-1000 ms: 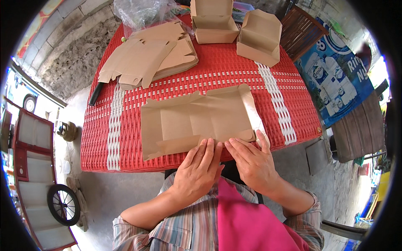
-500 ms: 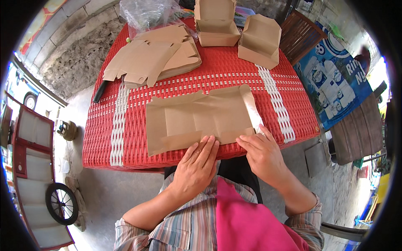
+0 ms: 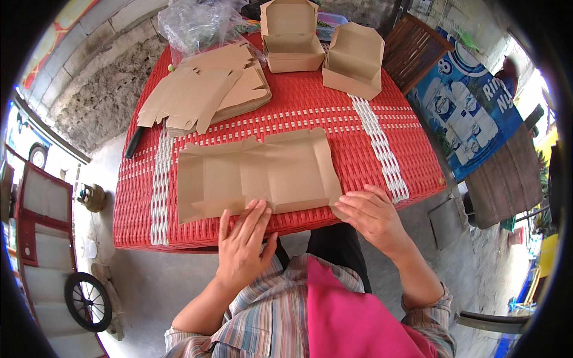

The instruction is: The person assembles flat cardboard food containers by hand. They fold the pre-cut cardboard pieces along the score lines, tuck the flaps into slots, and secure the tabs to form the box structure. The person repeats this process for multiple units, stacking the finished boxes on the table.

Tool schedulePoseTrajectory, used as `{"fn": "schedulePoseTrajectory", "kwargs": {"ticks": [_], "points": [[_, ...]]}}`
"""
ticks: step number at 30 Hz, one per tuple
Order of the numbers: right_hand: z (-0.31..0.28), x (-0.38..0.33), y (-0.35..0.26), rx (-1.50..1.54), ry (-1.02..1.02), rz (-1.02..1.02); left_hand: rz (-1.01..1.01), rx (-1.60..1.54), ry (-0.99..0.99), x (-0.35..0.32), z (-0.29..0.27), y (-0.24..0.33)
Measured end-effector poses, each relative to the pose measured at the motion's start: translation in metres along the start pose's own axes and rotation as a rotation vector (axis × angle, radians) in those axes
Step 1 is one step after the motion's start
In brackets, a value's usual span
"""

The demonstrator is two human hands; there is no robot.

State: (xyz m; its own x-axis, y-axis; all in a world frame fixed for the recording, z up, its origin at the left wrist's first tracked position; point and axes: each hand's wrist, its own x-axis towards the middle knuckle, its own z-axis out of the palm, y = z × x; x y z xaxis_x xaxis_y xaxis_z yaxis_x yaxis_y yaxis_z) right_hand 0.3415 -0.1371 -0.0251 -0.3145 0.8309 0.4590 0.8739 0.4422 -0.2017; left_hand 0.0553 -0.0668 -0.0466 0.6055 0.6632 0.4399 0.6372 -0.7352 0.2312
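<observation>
A partly folded brown cardboard box blank (image 3: 262,170) lies creased side up near the table's front edge, its outer flaps bent upward. My left hand (image 3: 245,241) rests its outstretched fingertips on the near flap, with the thumb spread away. At the near right corner of the cardboard is my right hand (image 3: 376,221). Its fingertips close on that corner, while the index finger stretches past it; the thumb is mostly hidden.
A stack of flat box blanks (image 3: 209,89) lies at the back left beside a black handle (image 3: 136,142) and a clear plastic bag (image 3: 203,27). Open folded boxes (image 3: 295,53) and another open box (image 3: 352,65) stand behind. Red woven covering (image 3: 394,155) spans the table.
The cardboard has shifted left, and its right flap now stands up more. My left hand has moved left along the near flap; my right hand has gone from the side flap to the near corner.
</observation>
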Motion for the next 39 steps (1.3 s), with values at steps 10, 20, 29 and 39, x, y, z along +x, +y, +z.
{"fn": "schedulePoseTrajectory", "kwargs": {"ticks": [10,20,29,39], "points": [[0.025,0.031,-0.008,0.125,0.178,0.267,-0.068,-0.050,0.121,-0.004,0.002,-0.002],[0.039,0.034,-0.019,0.085,0.146,0.170,-0.072,-0.058,0.134,-0.003,0.003,-0.001],[0.015,0.012,-0.027,-0.068,0.121,0.139,-0.074,-0.064,0.107,-0.005,0.000,-0.001],[0.027,0.010,-0.021,0.107,0.222,0.255,0.054,-0.118,0.126,-0.015,0.002,-0.012]]}}
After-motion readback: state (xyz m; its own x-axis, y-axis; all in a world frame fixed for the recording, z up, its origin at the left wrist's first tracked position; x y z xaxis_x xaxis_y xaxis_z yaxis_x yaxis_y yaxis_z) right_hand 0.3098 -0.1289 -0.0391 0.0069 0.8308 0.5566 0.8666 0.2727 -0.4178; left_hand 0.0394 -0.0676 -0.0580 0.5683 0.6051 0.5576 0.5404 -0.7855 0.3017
